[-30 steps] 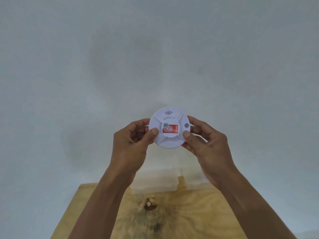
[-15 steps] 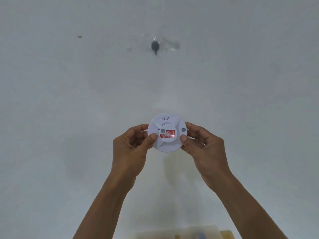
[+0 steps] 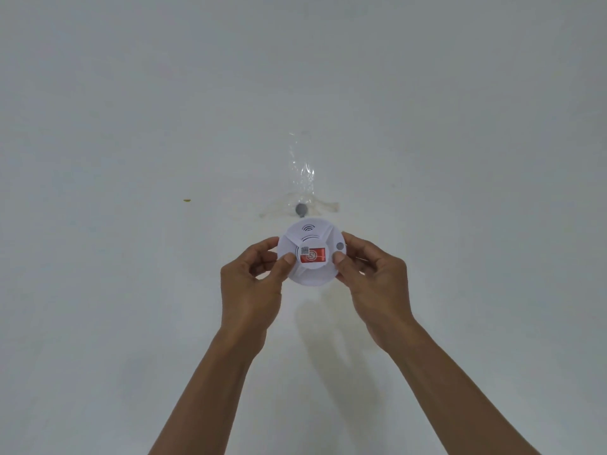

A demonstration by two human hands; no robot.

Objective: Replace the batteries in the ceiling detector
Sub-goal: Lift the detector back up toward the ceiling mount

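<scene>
I hold a round white ceiling detector (image 3: 311, 269) up in front of a white ceiling, its face toward me, with a red sticker in the middle, a wifi mark at the top and a small grey button at the right. My left hand (image 3: 253, 284) grips its left rim with thumb on the face. My right hand (image 3: 374, 280) grips its right rim the same way. Just above the detector a small grey mount (image 3: 301, 209) sits on the ceiling under strips of clear tape (image 3: 303, 172). The detector's back is hidden.
The white ceiling (image 3: 131, 126) fills the view. A tiny yellow speck (image 3: 186, 201) marks it to the left of the mount. A faint shadow of the detector falls below my hands.
The view has tilted upward: the wooden table at the bottom dropped out of sight and the grey mount came down to just above the detector. Both hands keep their grip.
</scene>
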